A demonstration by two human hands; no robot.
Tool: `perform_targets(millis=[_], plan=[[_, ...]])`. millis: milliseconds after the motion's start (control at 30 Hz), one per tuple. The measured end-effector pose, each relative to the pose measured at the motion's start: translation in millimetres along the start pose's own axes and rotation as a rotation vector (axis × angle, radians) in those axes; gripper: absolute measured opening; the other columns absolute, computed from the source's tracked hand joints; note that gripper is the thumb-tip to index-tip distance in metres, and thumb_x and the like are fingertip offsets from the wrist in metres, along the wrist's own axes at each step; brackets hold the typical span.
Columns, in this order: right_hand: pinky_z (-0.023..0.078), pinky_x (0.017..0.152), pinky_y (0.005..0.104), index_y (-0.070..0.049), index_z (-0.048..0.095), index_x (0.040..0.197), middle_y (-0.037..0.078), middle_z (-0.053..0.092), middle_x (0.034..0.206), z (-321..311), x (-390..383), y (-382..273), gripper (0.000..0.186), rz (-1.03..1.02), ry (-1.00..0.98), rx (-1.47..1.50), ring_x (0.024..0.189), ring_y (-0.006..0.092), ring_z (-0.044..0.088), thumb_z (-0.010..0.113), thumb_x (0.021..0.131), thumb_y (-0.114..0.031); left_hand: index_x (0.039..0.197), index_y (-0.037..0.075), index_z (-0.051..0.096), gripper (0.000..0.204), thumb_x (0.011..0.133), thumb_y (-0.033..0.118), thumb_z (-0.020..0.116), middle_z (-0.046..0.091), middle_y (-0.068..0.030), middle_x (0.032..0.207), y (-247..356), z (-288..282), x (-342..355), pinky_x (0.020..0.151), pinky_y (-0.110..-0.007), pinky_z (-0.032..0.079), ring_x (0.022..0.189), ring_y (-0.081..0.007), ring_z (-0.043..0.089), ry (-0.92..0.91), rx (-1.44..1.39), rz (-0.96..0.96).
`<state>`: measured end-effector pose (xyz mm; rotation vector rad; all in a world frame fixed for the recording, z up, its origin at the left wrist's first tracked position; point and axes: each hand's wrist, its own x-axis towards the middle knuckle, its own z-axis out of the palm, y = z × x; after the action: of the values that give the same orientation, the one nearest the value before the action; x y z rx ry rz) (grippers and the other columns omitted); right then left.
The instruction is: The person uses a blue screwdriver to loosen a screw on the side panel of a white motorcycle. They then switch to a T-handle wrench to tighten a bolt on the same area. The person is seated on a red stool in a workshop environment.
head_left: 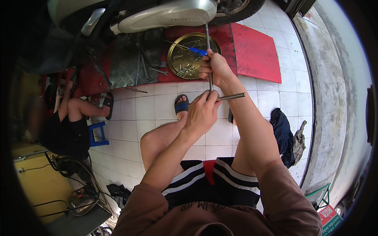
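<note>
A long metal T-handle wrench [208, 37] runs from the silver side cover [169, 16] of a motorbike down toward me. Its far tip meets the cover's rear end. My right hand [215, 70] is closed around the shaft partway along. Nearer to me, my left hand [202, 112] grips the crossbar where it joins the shaft; one bar end sticks out to the right, below my right forearm. Beside my right hand, a blue-handled screwdriver [197, 51] lies across a round golden tray [171, 65] holding several screws [185, 70].
The tray stands on a red lift platform [256, 53] with a dark tread plate. Several wrenches [157, 70] lie left of it. A person [75, 114] works at far left, by a blue stool [97, 133]. Dark cloth [281, 137] lies on the tiles at right.
</note>
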<state>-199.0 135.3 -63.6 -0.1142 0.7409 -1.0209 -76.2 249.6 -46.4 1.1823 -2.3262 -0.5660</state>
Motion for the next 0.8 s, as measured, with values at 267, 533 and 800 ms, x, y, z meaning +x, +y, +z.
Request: perform_targets(millis=[267,533,800], plan=[[0.02,0.045,0.0292,-0.013,0.037,0.079,-0.005,0.024,0.058,11.6,4.2,3.6,0.037,0.033,-0.089,0.258,0.044,0.0089,0.019,0.032,0.105,-0.039,0.081,0.004,0.058,0.018,0.088,0.019,0.064,0.06,-0.0182,0.061,-9.5,-24.7,19.5,0.053,-0.048,0.045,0.06,-0.0407,0.06,-0.039,-0.107,-0.126],[0.02,0.043,0.0297,-0.011,0.038,0.085,-0.005,0.023,0.058,9.8,-1.8,-2.4,0.034,-0.025,0.036,0.0,0.044,0.0089,0.02,0.034,0.104,-0.038,0.08,-0.003,0.06,0.011,0.085,0.007,0.062,0.047,-0.0167,0.053,-3.2,-7.7,22.0,0.049,-0.036,0.037,0.046,-0.0295,0.04,-0.075,-0.397,-0.145],[0.019,0.043,0.0288,-0.012,0.035,0.08,-0.005,0.023,0.058,12.7,-10.5,-4.5,0.033,-0.088,0.083,-0.099,0.044,0.0084,0.019,0.034,0.105,-0.034,0.069,0.001,0.052,0.032,0.094,0.02,0.059,0.047,-0.0115,0.051,-9.3,8.3,22.7,0.046,-0.037,0.034,0.044,-0.0235,0.048,-0.04,-0.558,-0.106]])
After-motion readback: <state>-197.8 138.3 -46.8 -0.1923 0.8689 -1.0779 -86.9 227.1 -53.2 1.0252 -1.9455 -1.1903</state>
